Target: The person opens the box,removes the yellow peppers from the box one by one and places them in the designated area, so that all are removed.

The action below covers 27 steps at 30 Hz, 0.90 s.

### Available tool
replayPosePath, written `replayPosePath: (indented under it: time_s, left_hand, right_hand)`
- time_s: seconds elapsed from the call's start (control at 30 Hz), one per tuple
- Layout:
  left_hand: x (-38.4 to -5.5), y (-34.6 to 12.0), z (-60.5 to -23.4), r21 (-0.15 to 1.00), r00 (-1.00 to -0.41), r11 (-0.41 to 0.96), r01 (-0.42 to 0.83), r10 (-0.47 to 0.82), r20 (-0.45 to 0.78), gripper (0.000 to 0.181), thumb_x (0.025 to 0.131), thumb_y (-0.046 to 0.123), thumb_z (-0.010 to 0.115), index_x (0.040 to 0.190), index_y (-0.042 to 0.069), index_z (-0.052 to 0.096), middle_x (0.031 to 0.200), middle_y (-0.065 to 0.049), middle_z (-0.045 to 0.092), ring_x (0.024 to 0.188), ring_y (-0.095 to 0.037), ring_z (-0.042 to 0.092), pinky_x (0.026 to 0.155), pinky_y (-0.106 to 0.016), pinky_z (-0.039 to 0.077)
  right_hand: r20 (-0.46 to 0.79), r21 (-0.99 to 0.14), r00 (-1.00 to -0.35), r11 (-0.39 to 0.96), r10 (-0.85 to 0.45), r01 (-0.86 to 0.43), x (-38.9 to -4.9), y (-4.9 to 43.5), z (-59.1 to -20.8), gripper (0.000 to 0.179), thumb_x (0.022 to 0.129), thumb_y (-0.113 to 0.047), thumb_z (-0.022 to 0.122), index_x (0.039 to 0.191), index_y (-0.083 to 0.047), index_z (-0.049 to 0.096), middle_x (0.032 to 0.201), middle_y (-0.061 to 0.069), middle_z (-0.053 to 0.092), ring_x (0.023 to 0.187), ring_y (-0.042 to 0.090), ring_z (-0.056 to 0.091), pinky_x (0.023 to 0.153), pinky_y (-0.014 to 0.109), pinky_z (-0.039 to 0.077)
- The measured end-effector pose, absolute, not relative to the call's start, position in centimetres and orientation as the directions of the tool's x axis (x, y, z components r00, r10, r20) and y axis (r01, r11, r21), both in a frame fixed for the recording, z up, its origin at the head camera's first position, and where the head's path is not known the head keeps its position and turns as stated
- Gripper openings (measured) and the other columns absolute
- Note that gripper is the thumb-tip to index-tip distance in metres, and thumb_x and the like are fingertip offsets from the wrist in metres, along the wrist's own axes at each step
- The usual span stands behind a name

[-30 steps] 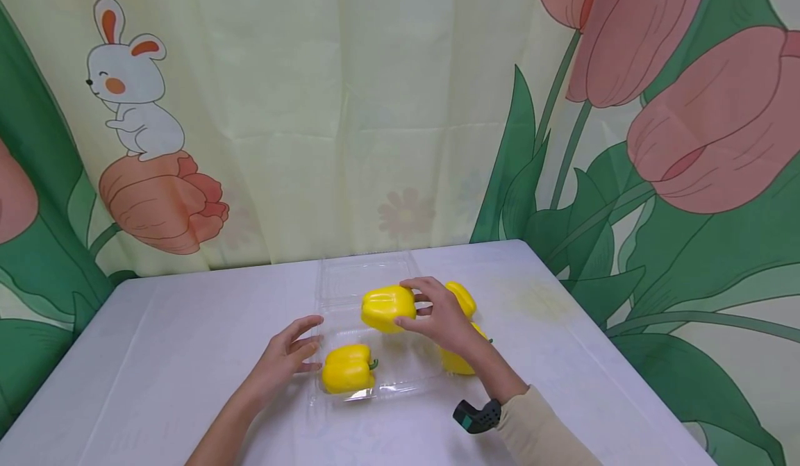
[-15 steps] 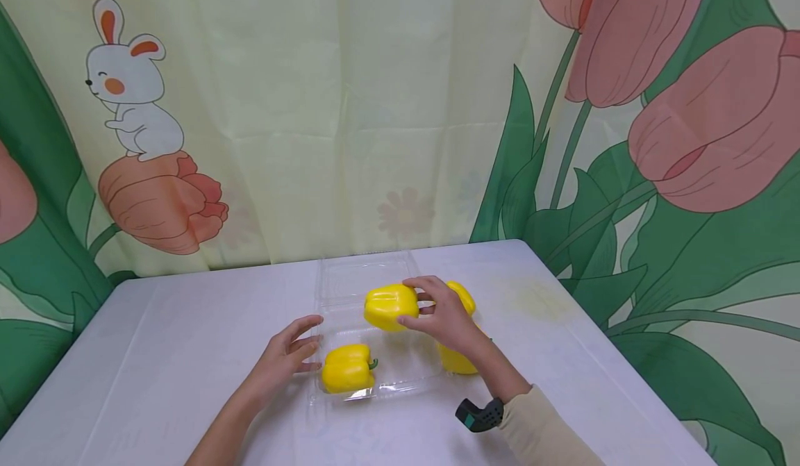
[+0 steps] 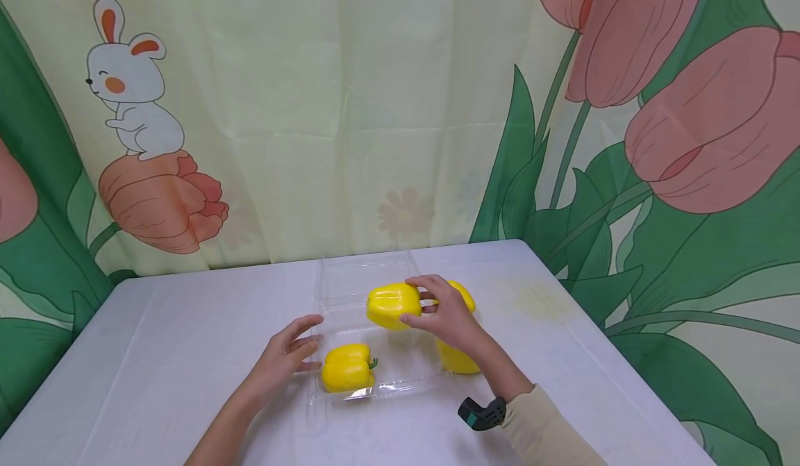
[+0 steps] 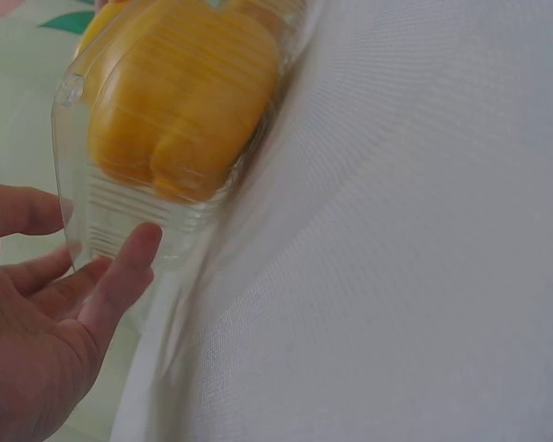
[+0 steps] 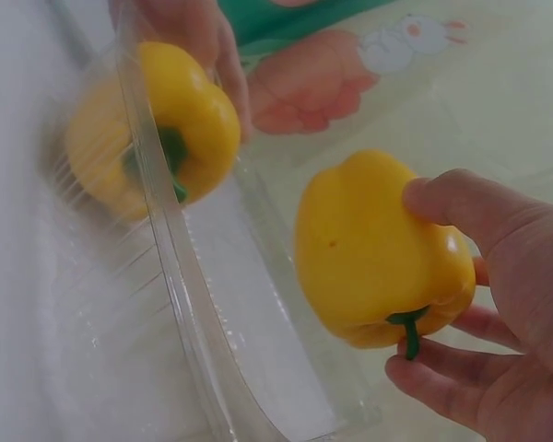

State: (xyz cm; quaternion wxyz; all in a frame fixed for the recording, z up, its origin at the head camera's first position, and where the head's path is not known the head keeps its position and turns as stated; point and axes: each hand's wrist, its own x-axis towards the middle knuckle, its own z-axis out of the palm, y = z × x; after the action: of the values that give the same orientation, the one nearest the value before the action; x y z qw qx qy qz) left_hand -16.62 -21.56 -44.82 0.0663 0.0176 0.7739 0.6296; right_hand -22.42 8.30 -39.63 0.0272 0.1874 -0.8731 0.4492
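My right hand (image 3: 446, 317) grips a yellow bell pepper (image 3: 392, 306) by its stem end, held above a clear plastic clamshell box (image 3: 406, 362). In the right wrist view, that pepper's green stem points down between thumb and fingers. A second yellow bell pepper (image 3: 346, 369) lies in the box's left end, its stem toward the right. At the box's left wall my left hand (image 3: 287, 355) rests with fingers spread along the side. The left wrist view has its fingertips (image 4: 143, 241) right at the clear wall, below the pepper inside.
Two more yellow peppers lie on the right, a near one (image 3: 458, 358) and a far one (image 3: 462, 296), both partly hidden by my right hand and arm. The box's open lid (image 3: 369, 271) lies flat behind it on the white-covered table (image 3: 187, 355). A printed curtain (image 3: 281, 105) hangs behind.
My right hand has drifted slightly to the right with the held pepper, staying over the box. The left hand and the pepper in the box have stayed in place.
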Motion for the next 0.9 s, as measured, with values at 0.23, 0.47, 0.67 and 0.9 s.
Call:
replayPosePath:
  time_s: [0.23,0.47,0.67,0.9]
  left_hand:
    - [-16.6,-21.6,-44.8,0.977,-0.990,0.205,-0.052,0.120,-0.078,0.049,0.099,0.012,0.053,0.145,0.011,0.038,0.155,-0.014,0.033,0.138,-0.038,0.041,0.087,-0.038,0.058]
    - [-16.6,-21.6,-44.8,0.978,-0.990,0.203,-0.050,0.123,-0.076,0.050,0.098,0.012,0.053,0.146,0.011,0.037,0.156,-0.014,0.033,0.138,-0.038,0.042,0.087,-0.038,0.058]
    - [-16.5,-21.6,-44.7,0.979,-0.989,0.199,-0.048,0.127,-0.074,0.050,0.098,0.012,0.053,0.146,0.009,0.036,0.156,-0.014,0.033,0.138,-0.038,0.041,0.087,-0.038,0.058]
    - [-16.5,-21.6,-44.7,0.980,-0.989,0.193,-0.042,0.134,-0.069,0.050,0.098,0.011,0.052,0.146,0.008,0.036,0.156,-0.015,0.032,0.138,-0.040,0.040,0.087,-0.038,0.058]
  right_hand:
    - [0.213,-0.784,-0.927,0.512,-0.309,-0.351,-22.4,8.7,-39.4,0.060,0.078,-0.023,0.081,0.132,-0.021,0.056,0.135,0.001,0.052,0.110,0.023,0.064,0.090,0.036,0.058]
    - [0.228,-0.771,-0.927,0.526,-0.298,-0.359,-22.5,9.0,-39.7,0.061,0.077,-0.024,0.082,0.132,-0.021,0.056,0.134,0.001,0.053,0.110,0.022,0.064,0.090,0.038,0.058]
    - [0.237,-0.763,-0.926,0.534,-0.293,-0.364,-22.5,9.2,-39.6,0.060,0.077,-0.024,0.082,0.131,-0.022,0.057,0.134,0.001,0.053,0.109,0.023,0.065,0.090,0.039,0.057]
    - [0.238,-0.754,-0.929,0.549,-0.285,-0.361,-22.5,9.4,-39.6,0.061,0.077,-0.025,0.082,0.132,-0.020,0.056,0.133,0.002,0.054,0.110,0.023,0.065,0.089,0.037,0.058]
